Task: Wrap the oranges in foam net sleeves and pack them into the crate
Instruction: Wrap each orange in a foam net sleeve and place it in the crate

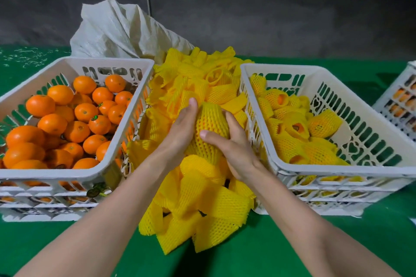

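On the green table (258, 252), close to the person, lies a big pile of yellow foam net sleeves (198, 213). Just above the pile, the left hand (180, 128) and the right hand (234, 148) both squeeze one orange in a sleeve (210, 128), one hand on each side. To the left sits a white crate (74, 173) full of bare oranges (67, 123). To the right, another white crate (337, 171) holds wrapped oranges (299, 132). Far back slumps a pale sack (117, 29).

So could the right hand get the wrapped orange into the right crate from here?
Probably yes: the right hand holds the wrapped orange beside the right crate, whose open top looks unobstructed.
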Tool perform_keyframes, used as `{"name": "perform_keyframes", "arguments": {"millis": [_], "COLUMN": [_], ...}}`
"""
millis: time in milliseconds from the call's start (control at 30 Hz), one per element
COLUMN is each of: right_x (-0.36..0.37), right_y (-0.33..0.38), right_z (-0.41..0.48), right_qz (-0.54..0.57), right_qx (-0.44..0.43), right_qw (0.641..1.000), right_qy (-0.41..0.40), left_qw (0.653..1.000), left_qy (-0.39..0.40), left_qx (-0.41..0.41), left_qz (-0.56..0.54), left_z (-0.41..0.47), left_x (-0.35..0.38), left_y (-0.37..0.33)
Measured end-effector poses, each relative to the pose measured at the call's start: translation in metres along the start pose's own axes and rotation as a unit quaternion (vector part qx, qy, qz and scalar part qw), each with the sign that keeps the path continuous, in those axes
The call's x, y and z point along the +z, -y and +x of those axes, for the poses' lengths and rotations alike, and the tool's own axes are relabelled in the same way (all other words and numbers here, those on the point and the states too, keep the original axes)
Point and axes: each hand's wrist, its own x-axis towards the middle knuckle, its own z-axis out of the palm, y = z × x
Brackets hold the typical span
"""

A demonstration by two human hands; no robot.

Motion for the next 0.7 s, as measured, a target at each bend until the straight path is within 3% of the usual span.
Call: {"name": "perform_keyframes", "arguments": {"millis": [133, 233, 367, 533, 700], "right_x": [-0.036, -0.078, -0.161, -0.25, -0.273], "right_y": [0.016, 0.027, 0.036, 0.018, -0.009], "right_z": [0.005, 0.021, 0.054, 0.077, 0.086], "right_qz": [-0.05, -0.056, -0.135, -0.357, -0.487], "right_qx": [-0.051, -0.017, 0.046, 0.173, 0.264], "right_qw": [0.996, 0.985, 0.957, 0.873, 0.802], "right_qy": [-0.06, -0.161, -0.253, -0.282, -0.222], "left_qw": [0.994, 0.984, 0.977, 0.932, 0.95], "left_qy": [-0.043, -0.066, 0.011, 0.106, 0.081], "left_qx": [0.097, 0.159, 0.173, 0.206, 0.183], "left_qz": [0.008, 0.033, 0.123, 0.279, 0.24], "left_z": [0.004, 0.013, 0.028, 0.042, 0.046], "left_x": [0.043, 0.077, 0.118, 0.143, 0.139], "left_y": [-0.006, -0.002, 0.005, 0.016, 0.021]}}
